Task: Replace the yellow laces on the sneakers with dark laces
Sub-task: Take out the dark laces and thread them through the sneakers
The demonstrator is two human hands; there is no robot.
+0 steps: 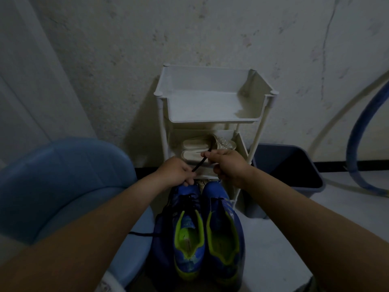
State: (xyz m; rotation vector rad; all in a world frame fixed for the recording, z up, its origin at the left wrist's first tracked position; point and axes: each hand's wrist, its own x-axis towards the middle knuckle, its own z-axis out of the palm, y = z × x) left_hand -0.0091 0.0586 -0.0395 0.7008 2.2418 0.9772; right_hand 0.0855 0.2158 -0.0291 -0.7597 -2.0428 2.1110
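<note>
Left hand [179,173] and right hand [226,164] each pinched dark lace [199,164], pulled taut between them above toes of sneakers [221,209]. Pair sat on floor [273,239] at foot of rack [212,121]. Risk: uneven pull could drag short end out of eyelet; dim light hid eyelets.

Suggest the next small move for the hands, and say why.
Probably thread the dark lace into the next eyelet of the left sneaker: the left hand and right hand pinch it taut above the toes, and its lacing looks partly done.
</note>
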